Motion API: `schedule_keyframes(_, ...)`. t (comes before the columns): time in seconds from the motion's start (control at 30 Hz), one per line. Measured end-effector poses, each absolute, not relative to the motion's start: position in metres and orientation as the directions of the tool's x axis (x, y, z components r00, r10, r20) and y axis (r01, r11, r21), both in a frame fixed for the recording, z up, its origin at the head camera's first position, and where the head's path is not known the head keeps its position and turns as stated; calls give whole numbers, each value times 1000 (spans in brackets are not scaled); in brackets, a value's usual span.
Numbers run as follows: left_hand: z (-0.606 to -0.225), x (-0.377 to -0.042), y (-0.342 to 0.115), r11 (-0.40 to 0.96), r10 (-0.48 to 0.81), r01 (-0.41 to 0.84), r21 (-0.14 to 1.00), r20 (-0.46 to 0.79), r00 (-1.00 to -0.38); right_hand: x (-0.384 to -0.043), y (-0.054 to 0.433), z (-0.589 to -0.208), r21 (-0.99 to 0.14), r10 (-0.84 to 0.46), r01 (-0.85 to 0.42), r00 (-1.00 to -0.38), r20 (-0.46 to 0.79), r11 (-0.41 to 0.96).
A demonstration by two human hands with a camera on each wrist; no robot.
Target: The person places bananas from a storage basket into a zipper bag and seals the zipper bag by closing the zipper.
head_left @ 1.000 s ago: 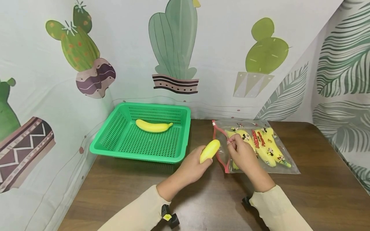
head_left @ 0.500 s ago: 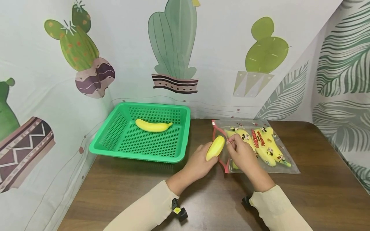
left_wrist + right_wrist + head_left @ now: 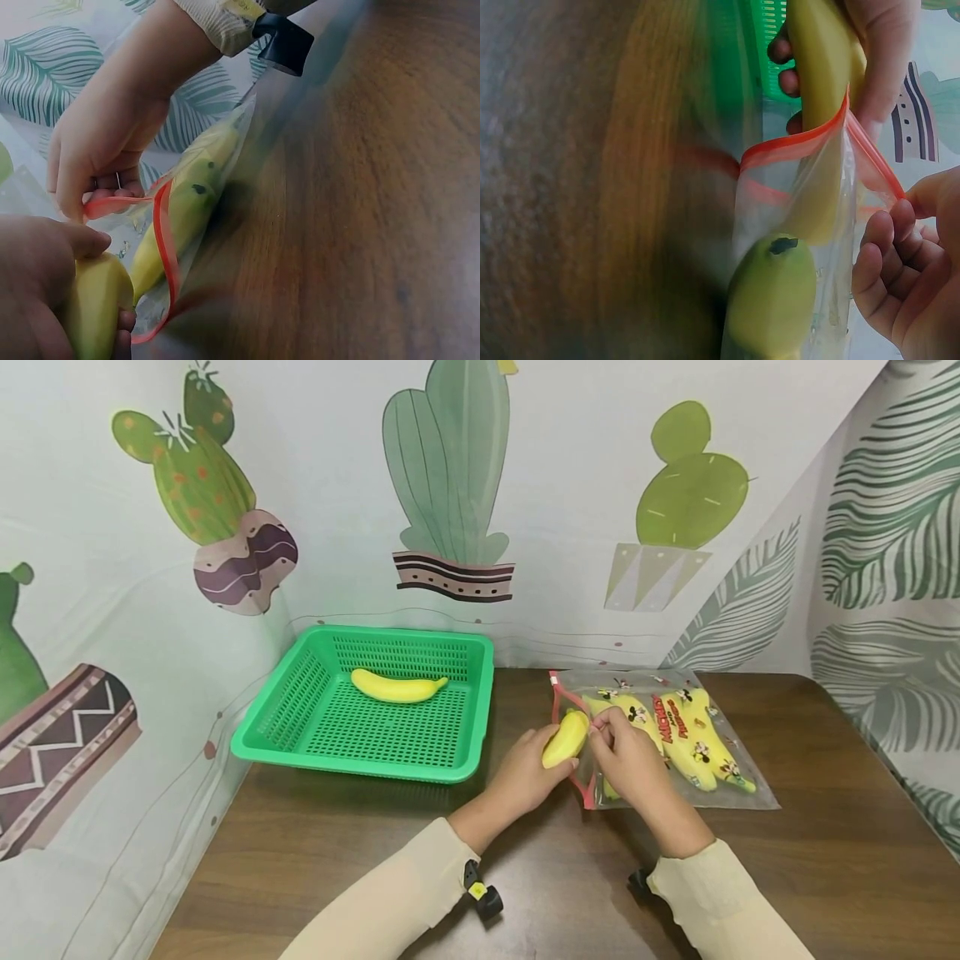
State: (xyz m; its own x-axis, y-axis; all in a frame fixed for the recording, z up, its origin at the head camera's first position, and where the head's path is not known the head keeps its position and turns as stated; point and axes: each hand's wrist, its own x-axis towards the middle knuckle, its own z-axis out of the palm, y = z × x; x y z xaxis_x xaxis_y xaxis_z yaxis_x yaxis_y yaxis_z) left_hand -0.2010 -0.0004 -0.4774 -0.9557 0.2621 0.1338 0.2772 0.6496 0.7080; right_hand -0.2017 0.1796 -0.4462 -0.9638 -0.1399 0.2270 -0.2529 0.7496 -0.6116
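My left hand (image 3: 521,777) grips a yellow banana (image 3: 565,739) at the mouth of a clear zip bag (image 3: 750,797) with printed cartoon figures. In the right wrist view, the lower end of that banana (image 3: 821,60) reaches inside the raised red zip edge (image 3: 795,146). With thumb and fingertips, my right hand (image 3: 630,760) pinches the upper side of the zip edge and holds the mouth apart. Several bananas (image 3: 693,747) lie inside the bag, one with a dark tip (image 3: 784,246) facing the opening. The palm of the left hand hides part of the held banana.
A green perforated basket (image 3: 352,768) stands to the left on the brown wooden table (image 3: 315,843), with one banana (image 3: 399,687) lying in it. Behind the table hangs a white cloth (image 3: 570,510) printed with cacti and leaves.
My left hand has moved to the right with the banana, from beside the bag into its mouth. The right hand keeps its pinch on the zip edge and has hardly moved.
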Motion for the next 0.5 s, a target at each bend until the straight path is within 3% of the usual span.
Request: schedule_keyframes(0.5, -475, -210, 15, 657, 249, 226, 719, 76, -966, -201, 180, -446, -616, -146, -259, -963, 228, 744)
